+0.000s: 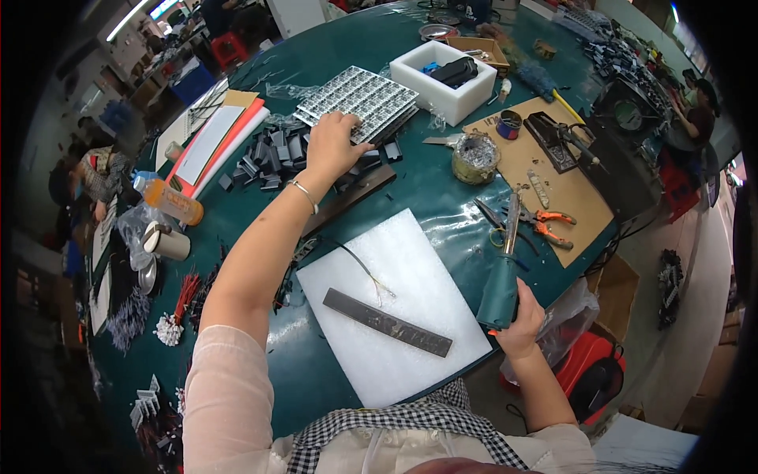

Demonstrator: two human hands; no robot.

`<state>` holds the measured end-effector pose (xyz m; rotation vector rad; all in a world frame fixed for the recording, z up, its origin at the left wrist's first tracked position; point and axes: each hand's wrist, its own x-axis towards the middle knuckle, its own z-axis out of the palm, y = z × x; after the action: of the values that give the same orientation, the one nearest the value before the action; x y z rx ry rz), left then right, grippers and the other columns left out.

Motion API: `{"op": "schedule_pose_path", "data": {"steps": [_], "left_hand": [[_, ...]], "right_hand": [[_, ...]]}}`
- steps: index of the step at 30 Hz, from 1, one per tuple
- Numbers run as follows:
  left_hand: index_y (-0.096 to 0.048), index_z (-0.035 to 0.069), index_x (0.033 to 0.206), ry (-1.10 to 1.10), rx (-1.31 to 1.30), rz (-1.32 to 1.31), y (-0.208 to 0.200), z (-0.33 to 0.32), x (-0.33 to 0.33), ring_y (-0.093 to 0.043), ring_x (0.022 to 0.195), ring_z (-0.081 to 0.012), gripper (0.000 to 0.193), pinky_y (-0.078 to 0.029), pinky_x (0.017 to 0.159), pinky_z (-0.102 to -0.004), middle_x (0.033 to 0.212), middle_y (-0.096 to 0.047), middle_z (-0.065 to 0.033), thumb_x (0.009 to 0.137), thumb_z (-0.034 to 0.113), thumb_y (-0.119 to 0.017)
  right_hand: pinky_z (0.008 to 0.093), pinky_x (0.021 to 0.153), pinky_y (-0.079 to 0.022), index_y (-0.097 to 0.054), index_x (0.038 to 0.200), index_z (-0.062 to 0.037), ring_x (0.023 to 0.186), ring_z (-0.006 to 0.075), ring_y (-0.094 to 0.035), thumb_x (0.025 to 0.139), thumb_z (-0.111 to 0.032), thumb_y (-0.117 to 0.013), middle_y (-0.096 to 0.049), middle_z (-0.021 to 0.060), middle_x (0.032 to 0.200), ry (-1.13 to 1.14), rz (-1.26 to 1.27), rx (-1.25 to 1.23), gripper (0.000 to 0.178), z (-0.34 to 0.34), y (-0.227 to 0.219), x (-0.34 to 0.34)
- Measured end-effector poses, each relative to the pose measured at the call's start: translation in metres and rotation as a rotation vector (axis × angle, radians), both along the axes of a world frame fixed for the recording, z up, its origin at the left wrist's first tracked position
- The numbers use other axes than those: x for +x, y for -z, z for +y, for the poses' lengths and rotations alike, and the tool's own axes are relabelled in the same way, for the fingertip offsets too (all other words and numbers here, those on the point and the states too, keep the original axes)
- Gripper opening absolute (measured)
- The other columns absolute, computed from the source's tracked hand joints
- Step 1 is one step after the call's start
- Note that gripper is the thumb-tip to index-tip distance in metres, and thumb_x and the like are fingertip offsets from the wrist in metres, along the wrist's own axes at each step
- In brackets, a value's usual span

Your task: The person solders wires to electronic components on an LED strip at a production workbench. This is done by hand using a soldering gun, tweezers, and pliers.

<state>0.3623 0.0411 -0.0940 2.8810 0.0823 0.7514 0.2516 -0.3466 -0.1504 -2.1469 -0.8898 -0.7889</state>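
At the board stack (367,93): near edge is met by the left hand (332,146), fingers bent over it; whether a board is pinched cannot be told. Several gridded layers are piled there.
Green-handled tool (499,292): handle is wrapped by the right hand (522,322) near its lower end; metal tube is pointed away from the body, toward the far side.
Left wrist: a bracelet (303,196) is worn; a long dark strip (359,197) is seen lying partly behind the wrist.
Black parts (264,162): heaped loosely just left of the left hand; small, blocky.
Foam sheet (355,375): laid flat on the tabletop (304,347), between the forearms.
Grey bar (387,322): laid slantwise on the sheet, touched by neither hand.
Cable (355,259): thin bared wire ends are rested on the sheet, beyond the bar.
Brown board (588,217): set right of the tool; orange-handled pliers (553,225) and a small tin (509,124) are carried on it.
Foil-lined pot (476,162): stood near the brown board's left edge.
White foam box (442,99): placed right of the board stack; a dark object (455,72) is held inside.
Left side: orange bottle (170,199) is tilted, pale cup (167,241) is placed near it; red wires (186,296) with white ends are bundled closer to the body.
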Motion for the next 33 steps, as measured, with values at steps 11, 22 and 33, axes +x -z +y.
{"op": "schedule_pose_path", "data": {"steps": [11,22,33], "left_hand": [[-0.06,0.005,0.092,0.147,0.298,-0.154,-0.039,0.031,0.009,-0.061,0.088,-0.0297,0.023,-0.05,0.074,-0.0386,0.091,-0.064,-0.0119,0.08,0.024,-0.064],[-0.058,0.003,0.118,-0.079,-0.166,0.13,-0.052,0.088,0.048,-0.054,0.111,-0.0376,0.061,-0.042,0.095,-0.0405,0.118,-0.058,-0.0209,0.086,0.055,-0.052],[-0.061,-0.001,0.11,-0.442,-0.628,0.257,0.011,0.137,0.055,-0.061,0.102,-0.0275,0.078,-0.047,0.088,-0.0354,0.109,-0.063,-0.0186,0.064,0.061,-0.073]], "right_hand": [[0.0351,0.056,-0.048,-0.051,0.114,0.007,0.062,0.0289,-0.059,0.071,-0.022,-0.075,-0.057,0.015,0.076,0.016,0.013,-0.004,0.057,0.002,-0.004,-0.001],[0.0361,0.061,-0.048,-0.053,0.116,0.0019,0.068,0.0324,-0.058,0.046,0.008,-0.063,-0.057,0.0147,0.081,0.003,0.105,0.022,0.071,0.0,0.0,0.001],[0.0361,0.053,-0.046,-0.053,0.111,0.0081,0.06,0.0309,-0.056,0.07,-0.017,-0.073,-0.055,0.0148,0.071,-0.011,-0.002,-0.036,0.052,0.007,-0.001,-0.001]]}}
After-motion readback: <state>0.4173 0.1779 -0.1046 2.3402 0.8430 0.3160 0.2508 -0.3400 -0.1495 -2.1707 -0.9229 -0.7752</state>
